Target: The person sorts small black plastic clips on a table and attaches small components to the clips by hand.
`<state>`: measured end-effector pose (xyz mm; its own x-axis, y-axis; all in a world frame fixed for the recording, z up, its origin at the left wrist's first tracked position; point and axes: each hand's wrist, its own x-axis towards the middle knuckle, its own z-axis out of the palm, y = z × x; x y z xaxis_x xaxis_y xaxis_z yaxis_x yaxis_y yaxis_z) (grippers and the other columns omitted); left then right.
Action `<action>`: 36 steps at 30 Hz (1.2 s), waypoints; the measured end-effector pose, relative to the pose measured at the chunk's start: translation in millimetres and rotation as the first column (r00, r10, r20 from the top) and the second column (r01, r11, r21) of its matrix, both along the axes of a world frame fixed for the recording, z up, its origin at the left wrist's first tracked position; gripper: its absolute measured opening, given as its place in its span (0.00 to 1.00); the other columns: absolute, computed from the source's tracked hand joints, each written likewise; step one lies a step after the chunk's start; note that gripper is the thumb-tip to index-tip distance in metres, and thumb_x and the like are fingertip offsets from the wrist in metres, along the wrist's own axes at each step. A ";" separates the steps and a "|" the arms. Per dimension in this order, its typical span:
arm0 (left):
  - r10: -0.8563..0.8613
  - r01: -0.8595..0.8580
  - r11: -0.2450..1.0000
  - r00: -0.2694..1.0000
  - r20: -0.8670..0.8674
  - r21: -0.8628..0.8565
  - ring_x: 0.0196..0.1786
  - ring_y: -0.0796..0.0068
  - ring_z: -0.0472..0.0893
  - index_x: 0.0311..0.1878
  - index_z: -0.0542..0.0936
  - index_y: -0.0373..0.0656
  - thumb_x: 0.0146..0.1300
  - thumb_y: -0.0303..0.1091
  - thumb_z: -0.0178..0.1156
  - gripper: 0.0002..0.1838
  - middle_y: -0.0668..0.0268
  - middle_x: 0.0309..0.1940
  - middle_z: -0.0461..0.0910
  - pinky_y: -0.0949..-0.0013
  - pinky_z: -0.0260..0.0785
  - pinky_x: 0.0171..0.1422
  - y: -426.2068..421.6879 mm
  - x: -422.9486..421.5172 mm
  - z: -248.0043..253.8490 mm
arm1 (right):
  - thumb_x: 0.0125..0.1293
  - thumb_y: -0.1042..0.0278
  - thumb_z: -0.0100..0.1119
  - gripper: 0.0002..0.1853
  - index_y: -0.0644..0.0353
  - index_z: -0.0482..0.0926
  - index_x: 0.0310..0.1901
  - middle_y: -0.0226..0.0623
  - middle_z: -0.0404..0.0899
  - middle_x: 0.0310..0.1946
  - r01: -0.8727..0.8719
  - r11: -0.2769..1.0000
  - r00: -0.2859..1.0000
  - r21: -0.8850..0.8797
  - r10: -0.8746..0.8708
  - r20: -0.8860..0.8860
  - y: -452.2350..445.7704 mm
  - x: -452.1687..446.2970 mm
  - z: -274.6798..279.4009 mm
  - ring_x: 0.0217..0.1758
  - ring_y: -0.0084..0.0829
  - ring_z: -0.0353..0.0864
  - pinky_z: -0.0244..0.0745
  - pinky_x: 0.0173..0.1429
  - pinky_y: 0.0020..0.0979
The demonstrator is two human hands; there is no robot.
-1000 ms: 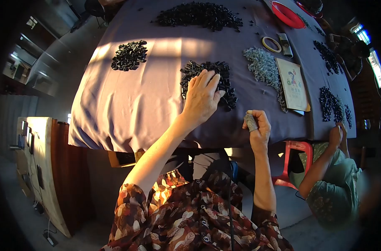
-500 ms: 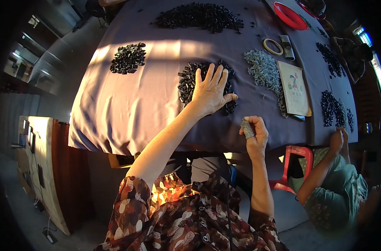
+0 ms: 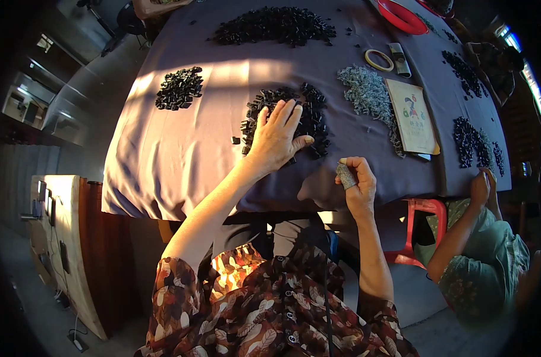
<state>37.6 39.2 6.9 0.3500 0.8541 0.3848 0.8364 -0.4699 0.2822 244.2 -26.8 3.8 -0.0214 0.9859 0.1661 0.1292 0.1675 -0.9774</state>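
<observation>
My left hand [image 3: 276, 137] lies flat with its fingers spread on a pile of small black pieces [image 3: 315, 122], which look like short plastic parts. It covers the middle of this pile. One loose black piece [image 3: 235, 140] sits just left of the others. My right hand [image 3: 361, 185] is raised near the table's front edge, fingers curled in a pinch. A grey speckled wrap [image 3: 345, 176] seems to cover its thumb. Whatever the fingertips hold, if anything, is too small to make out. Right of the black pile lies a heap of small greyish clear pieces [image 3: 365, 89].
More black heaps lie at the back [image 3: 276, 27] and left [image 3: 179, 88] of the cloth-covered table [image 3: 163, 154]. A booklet [image 3: 412, 116], tape roll [image 3: 378, 60] and red basin [image 3: 401, 18] are to the right. Another person's hand [image 3: 480, 187] is at the right edge, near a red stool [image 3: 410, 232].
My left hand has slid left and toward me over the black pile. Some pieces have shifted left, one apart from the rest. My right hand stays pinched in nearly the same place.
</observation>
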 end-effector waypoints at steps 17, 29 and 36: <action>0.086 -0.081 0.996 0.988 -0.130 0.044 0.67 0.54 0.55 0.60 0.64 0.40 0.60 0.58 0.47 0.34 0.54 0.62 0.59 0.49 0.47 0.67 41.3 -25.4 0.0 | 0.55 0.87 0.46 0.11 0.64 0.72 0.38 0.30 0.75 0.28 -0.006 1.000 1.000 0.006 0.006 0.004 -0.1 -1.8 0.1 0.28 0.18 0.74 0.72 0.36 0.19; -0.120 0.127 0.992 0.978 -0.170 0.026 0.67 0.56 0.55 0.63 0.59 0.39 0.58 0.64 0.41 0.40 0.55 0.63 0.58 0.48 0.43 0.67 16.1 22.1 -5.4 | 0.55 0.87 0.47 0.10 0.64 0.72 0.38 0.29 0.75 0.28 0.008 1.000 1.000 0.021 -0.009 0.028 0.4 -1.5 -1.2 0.28 0.17 0.75 0.73 0.35 0.19; -0.113 0.119 0.991 0.989 -0.091 0.063 0.66 0.55 0.57 0.58 0.65 0.38 0.60 0.55 0.48 0.32 0.56 0.61 0.60 0.49 0.48 0.66 2.5 7.4 3.9 | 0.55 0.87 0.47 0.10 0.64 0.72 0.38 0.29 0.74 0.27 0.016 1.000 0.999 0.022 -0.017 0.036 0.3 -2.1 -0.5 0.28 0.17 0.74 0.72 0.35 0.19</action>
<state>45.1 41.7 10.7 0.4804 0.7782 0.4044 0.7949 -0.5812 0.1742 242.1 -26.6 3.4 -0.0120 0.9823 0.1870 0.1673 0.1864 -0.9681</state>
